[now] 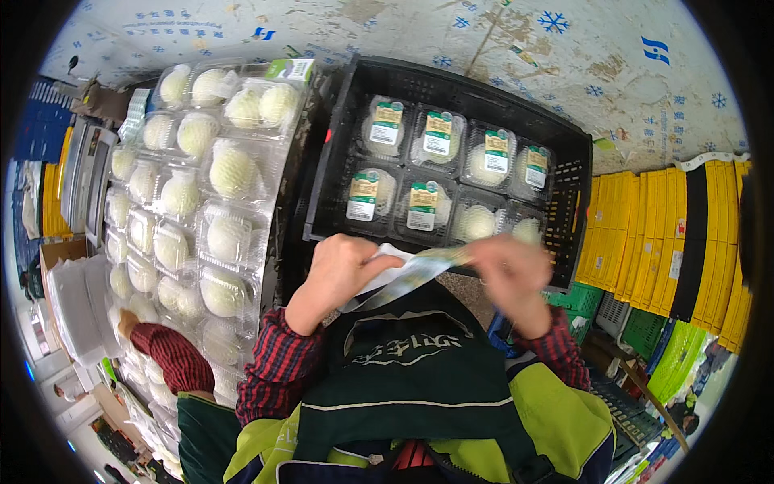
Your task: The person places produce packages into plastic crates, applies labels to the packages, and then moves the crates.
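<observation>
In front of my apron, my left hand (335, 272) grips a strip of printed labels (402, 284) on white backing. My right hand (514, 272), blurred, pinches the strip's other end near the crate's front wall. Just beyond my hands stands a black plastic crate (465, 91) holding two rows of clear plastic packs. Each pack seems to hold one pale round fruit in foam netting. Several packs, such as this labelled pack (437, 138), bear a green and white label on the lid. Two front-row packs at the right, including this unlabelled pack (478, 222), show none.
To my left, stacked clear clamshells of pale fruit (233, 169) cover a long surface. A co-worker's sleeve (172, 351) and hand (127, 322) reach over it. Yellow crates (641, 224) are stacked at the right, green crates (574, 311) below. A printed wall panel (387, 30) stands behind.
</observation>
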The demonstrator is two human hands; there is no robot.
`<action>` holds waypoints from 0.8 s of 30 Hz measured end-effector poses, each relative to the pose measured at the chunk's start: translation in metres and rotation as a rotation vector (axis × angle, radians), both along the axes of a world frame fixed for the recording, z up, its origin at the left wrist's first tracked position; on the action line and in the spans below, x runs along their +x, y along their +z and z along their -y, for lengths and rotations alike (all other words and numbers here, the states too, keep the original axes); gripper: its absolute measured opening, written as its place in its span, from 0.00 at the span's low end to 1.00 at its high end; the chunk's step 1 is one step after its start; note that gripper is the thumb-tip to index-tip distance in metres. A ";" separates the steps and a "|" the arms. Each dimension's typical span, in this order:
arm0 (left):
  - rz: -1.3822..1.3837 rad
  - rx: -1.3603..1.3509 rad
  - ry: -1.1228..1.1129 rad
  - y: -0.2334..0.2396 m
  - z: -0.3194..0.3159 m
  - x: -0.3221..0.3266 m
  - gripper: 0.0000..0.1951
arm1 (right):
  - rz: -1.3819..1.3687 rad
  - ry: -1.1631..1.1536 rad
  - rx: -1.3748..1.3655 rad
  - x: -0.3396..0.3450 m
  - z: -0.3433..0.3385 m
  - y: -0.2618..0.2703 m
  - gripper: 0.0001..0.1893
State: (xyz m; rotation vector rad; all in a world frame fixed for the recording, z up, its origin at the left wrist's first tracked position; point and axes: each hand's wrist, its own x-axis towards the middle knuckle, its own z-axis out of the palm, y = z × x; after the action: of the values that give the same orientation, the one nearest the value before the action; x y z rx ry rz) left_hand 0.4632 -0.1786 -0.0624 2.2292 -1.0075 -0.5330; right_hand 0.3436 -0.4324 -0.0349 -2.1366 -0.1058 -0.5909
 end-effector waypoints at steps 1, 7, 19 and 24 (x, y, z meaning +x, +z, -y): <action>-0.049 0.080 0.015 -0.009 -0.003 -0.004 0.07 | -0.036 -0.127 0.097 -0.004 0.027 0.006 0.02; -0.305 -0.120 0.025 -0.024 0.001 -0.018 0.04 | -0.608 -0.178 0.396 -0.003 0.129 -0.107 0.08; -0.146 -0.197 0.003 -0.006 0.024 0.009 0.12 | -0.655 -0.174 -0.512 -0.001 0.114 -0.188 0.28; -0.123 -0.242 0.031 0.015 0.039 0.019 0.07 | -0.449 0.139 0.222 0.024 0.031 -0.065 0.36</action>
State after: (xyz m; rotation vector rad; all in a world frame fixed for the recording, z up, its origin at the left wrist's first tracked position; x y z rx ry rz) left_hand 0.4827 -0.2176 -0.0479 1.9710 -0.9205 -0.4998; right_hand 0.3674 -0.4632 -0.0998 -1.9750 0.0576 -0.0316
